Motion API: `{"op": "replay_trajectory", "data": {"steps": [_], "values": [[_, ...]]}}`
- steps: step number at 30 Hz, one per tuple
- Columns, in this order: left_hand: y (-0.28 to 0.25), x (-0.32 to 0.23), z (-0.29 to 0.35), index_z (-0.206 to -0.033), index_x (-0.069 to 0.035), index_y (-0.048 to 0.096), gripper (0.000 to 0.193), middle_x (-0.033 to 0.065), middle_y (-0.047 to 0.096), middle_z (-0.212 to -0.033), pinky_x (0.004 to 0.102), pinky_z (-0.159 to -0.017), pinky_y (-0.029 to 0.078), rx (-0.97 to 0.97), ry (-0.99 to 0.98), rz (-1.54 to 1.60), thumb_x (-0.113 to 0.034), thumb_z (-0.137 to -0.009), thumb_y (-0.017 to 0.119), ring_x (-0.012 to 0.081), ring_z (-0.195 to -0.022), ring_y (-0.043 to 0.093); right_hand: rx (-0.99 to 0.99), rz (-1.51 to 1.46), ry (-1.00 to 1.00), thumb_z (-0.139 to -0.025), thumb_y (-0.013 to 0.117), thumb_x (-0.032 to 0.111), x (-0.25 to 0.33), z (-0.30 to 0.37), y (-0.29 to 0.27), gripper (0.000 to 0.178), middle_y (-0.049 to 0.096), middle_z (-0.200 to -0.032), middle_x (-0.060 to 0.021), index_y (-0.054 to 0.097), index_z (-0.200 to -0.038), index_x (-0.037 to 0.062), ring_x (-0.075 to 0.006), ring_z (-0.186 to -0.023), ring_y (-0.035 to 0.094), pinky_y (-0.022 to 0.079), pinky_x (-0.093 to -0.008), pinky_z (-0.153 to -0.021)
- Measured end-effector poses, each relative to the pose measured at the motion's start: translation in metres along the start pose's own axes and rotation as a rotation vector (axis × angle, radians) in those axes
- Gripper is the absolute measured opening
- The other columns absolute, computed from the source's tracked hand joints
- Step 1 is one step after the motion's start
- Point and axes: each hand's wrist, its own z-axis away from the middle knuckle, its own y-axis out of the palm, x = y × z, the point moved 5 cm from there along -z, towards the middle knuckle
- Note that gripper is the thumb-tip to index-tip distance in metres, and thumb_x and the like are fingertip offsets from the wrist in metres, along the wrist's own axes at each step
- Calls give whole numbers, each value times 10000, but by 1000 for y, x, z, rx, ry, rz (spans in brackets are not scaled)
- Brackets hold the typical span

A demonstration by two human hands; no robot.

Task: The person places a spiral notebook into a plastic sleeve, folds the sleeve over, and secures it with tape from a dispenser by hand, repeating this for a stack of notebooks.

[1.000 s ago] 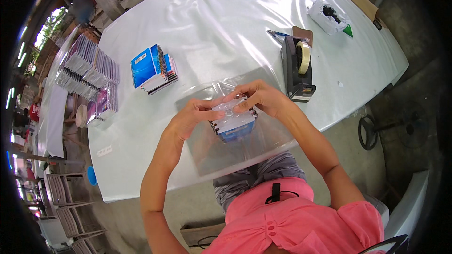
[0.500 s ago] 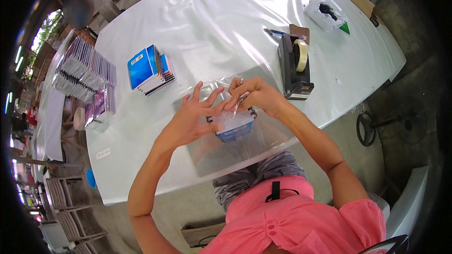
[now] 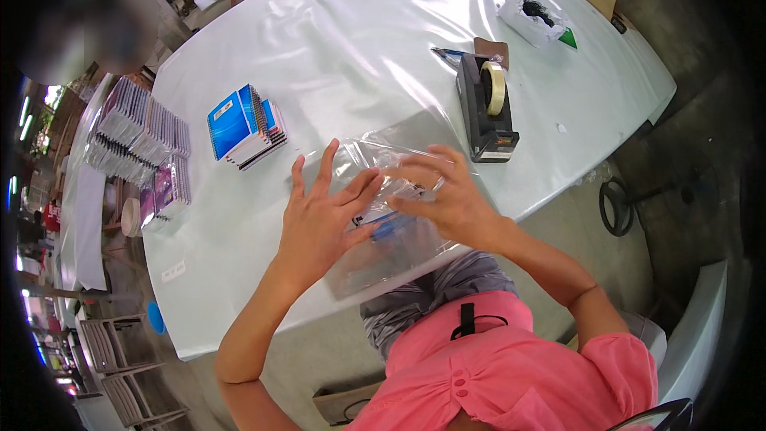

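A small blue notebook (image 3: 384, 229) lies under folded clear plastic film (image 3: 359, 270) at the near edge of the table, mostly hidden by my hands. My left hand (image 3: 321, 219) is on the left of it, fingers spread, with thumb and index fingertips at the film. From the right, my right hand (image 3: 448, 201) leans over the notebook with its fingers apart and bent, touching the crinkled film on top. Neither hand is closed around anything. A black tape dispenser (image 3: 488, 140) with a pale yellow tape roll (image 3: 494, 89) stands just beyond my right hand.
Spiral notebooks with blue covers (image 3: 239, 124) are stacked at the left of the white-covered table (image 3: 319, 48). Tall stacks of wrapped notebooks (image 3: 144, 132) stand farther left. A pen (image 3: 451, 53), a brown pad (image 3: 492, 49) and a white bag (image 3: 531, 20) lie beyond the dispenser.
My right hand has let go of its pinch on the film, opened its fingers and come down nearer. My left hand has shifted slightly nearer, and the film covers more of the notebook.
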Motion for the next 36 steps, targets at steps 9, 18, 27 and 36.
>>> {"op": "replay_trajectory", "data": {"steps": [9,18,27,36], "values": [[-2,-10,0,-1297,-195,594,573,-101,573,-1319,604,-1126,159,-88,31,-8,-304,-758,753,318,-1400,315,-200,-577,1435,-769,787,244,-177,112,-48,247,653,-1046,-138,745,-884,29,-239,-1002,601,443,-420,-856],[-1,-12,3,-1297,-166,599,567,-74,571,-1337,599,-1136,139,-134,35,15,-274,-760,747,327,-1400,318,-561,-1031,1509,-832,732,214,-157,129,-18,226,656,-1045,-27,699,-989,56,-143,-1086,522,345,-443,-948],[-2,-11,3,-1313,-174,585,604,-76,550,-1363,588,-1143,137,-79,0,31,-239,-738,759,322,-1411,302,-616,-672,1384,-738,760,162,-109,177,8,205,635,-1124,-38,725,-891,31,-187,-1102,489,334,-377,-1005],[1,-10,6,-1316,-191,582,597,-78,534,-1380,588,-1138,152,-105,1,18,-229,-745,753,311,-1408,309,-233,-1076,1379,-828,732,155,-21,34,-27,147,522,-673,36,684,-805,18,-58,-586,391,283,-228,-529]]}}
